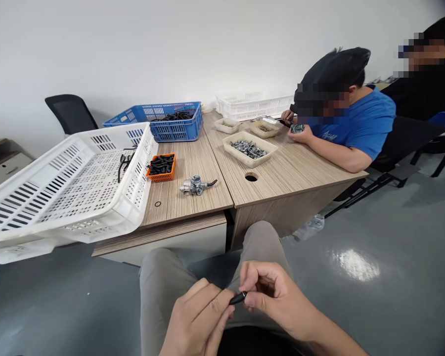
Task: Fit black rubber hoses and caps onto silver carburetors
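Both my hands are low over my lap, away from the table. My left hand [200,316] and my right hand [272,294] pinch a small black rubber piece [238,298] between their fingertips, one at each end. Both hands are closed around it. On the wooden table [193,198] ahead lie a small metal valve-like part [196,185], a tiny black ring [157,203] and a small orange basket [162,166] full of black rubber pieces.
A large white crate [70,188] overhangs the table's left edge. A blue crate [163,121] with black parts stands behind it. Beige trays of metal parts [249,148] and a white crate [252,106] are at the right, where a person in blue sits working; another person sits behind. A black chair [71,112] is by the wall.
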The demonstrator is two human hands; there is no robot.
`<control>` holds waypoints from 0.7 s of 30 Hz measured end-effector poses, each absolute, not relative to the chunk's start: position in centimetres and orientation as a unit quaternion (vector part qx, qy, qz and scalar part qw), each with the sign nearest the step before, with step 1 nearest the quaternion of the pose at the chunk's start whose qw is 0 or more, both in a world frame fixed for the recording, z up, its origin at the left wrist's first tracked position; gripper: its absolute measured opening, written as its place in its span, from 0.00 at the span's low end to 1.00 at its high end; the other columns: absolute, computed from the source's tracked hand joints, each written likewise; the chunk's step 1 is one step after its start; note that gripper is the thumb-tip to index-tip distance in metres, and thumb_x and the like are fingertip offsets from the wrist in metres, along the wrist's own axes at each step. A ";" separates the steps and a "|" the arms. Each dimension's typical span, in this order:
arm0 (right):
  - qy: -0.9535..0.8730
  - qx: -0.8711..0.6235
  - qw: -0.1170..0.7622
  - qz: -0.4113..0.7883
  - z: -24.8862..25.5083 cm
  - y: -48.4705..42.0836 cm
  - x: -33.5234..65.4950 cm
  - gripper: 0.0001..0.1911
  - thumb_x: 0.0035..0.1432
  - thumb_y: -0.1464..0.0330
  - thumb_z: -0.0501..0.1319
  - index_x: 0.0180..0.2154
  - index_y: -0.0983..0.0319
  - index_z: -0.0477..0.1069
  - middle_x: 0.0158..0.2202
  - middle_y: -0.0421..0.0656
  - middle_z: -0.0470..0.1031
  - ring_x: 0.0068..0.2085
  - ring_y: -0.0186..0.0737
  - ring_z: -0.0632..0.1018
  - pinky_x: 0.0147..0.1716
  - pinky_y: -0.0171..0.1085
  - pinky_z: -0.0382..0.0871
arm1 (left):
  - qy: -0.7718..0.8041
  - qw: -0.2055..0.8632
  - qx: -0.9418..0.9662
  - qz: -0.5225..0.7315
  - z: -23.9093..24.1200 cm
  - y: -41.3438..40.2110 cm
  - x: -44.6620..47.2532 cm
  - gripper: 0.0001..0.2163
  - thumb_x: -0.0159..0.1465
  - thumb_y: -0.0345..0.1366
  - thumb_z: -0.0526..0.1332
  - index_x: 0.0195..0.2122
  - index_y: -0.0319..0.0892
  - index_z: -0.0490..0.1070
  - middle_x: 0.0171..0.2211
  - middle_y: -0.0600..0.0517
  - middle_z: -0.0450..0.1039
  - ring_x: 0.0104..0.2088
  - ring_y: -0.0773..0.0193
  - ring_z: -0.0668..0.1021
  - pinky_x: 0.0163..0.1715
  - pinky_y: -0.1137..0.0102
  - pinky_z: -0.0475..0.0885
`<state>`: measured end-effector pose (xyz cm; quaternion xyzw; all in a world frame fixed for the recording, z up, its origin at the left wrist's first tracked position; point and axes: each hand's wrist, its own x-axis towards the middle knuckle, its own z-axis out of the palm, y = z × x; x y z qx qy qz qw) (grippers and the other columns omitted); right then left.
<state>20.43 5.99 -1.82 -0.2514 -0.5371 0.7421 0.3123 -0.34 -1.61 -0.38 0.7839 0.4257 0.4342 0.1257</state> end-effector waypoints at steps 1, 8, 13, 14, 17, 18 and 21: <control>-0.555 -0.251 0.303 0.733 -1.5 6.0 20.6 0.12 0.61 0.66 0.74 0.35 0.65 0.73 0.36 0.40 0.71 0.33 0.28 0.71 0.34 0.30 0.66 | 0.428 0.119 0.785 0.431 -0.4 -1.7 -0.3 0.10 0.70 0.21 0.58 0.46 0.38 0.74 0.29 0.50 0.72 0.29 0.65 0.70 0.27 0.71 0.68; -0.673 -0.250 0.260 0.646 0.0 5.8 21.6 0.08 0.65 0.67 0.68 0.38 0.63 0.71 0.38 0.42 0.73 0.38 0.33 0.73 0.41 0.34 0.69 | 0.451 0.063 0.819 0.348 -0.5 -2.5 -0.3 0.07 0.70 0.24 0.59 0.46 0.38 0.74 0.28 0.52 0.72 0.25 0.66 0.69 0.22 0.69 0.64; -0.696 -0.230 0.238 0.637 -0.6 5.6 21.9 0.08 0.64 0.68 0.67 0.37 0.62 0.69 0.38 0.42 0.74 0.38 0.33 0.73 0.40 0.34 0.68 | 0.462 0.060 0.830 0.306 -0.3 -3.3 -0.1 0.05 0.73 0.28 0.58 0.39 0.41 0.72 0.26 0.55 0.70 0.23 0.66 0.71 0.22 0.68 0.67; -0.697 -0.222 0.238 0.639 -0.7 5.5 21.9 0.08 0.63 0.68 0.68 0.36 0.62 0.69 0.38 0.42 0.74 0.37 0.33 0.73 0.40 0.33 0.68 | 0.461 0.061 0.833 0.301 -0.3 -3.4 -0.1 0.06 0.73 0.29 0.58 0.37 0.42 0.71 0.25 0.56 0.69 0.22 0.66 0.71 0.21 0.68 0.66; -0.694 -0.204 0.241 0.647 -0.9 4.9 22.0 0.10 0.62 0.67 0.68 0.35 0.62 0.68 0.36 0.41 0.73 0.36 0.32 0.72 0.38 0.33 0.67 | 0.453 0.070 0.842 0.285 -0.4 -3.8 0.1 0.10 0.75 0.31 0.56 0.33 0.43 0.69 0.22 0.58 0.65 0.19 0.68 0.68 0.17 0.68 0.62; -0.694 -0.204 0.240 0.647 -0.8 4.7 22.0 0.10 0.62 0.67 0.68 0.35 0.62 0.68 0.36 0.40 0.73 0.35 0.31 0.72 0.38 0.32 0.66 | 0.454 0.074 0.844 0.276 -0.3 -3.9 0.2 0.10 0.75 0.31 0.56 0.33 0.43 0.69 0.22 0.58 0.65 0.19 0.68 0.68 0.17 0.68 0.61; -0.705 -0.222 0.227 0.634 -0.4 4.2 22.2 0.09 0.63 0.67 0.68 0.36 0.62 0.69 0.36 0.40 0.73 0.36 0.32 0.73 0.38 0.33 0.66 | 0.451 0.076 0.855 0.244 0.0 -4.4 0.2 0.11 0.75 0.31 0.55 0.34 0.43 0.69 0.23 0.58 0.67 0.20 0.69 0.70 0.18 0.69 0.61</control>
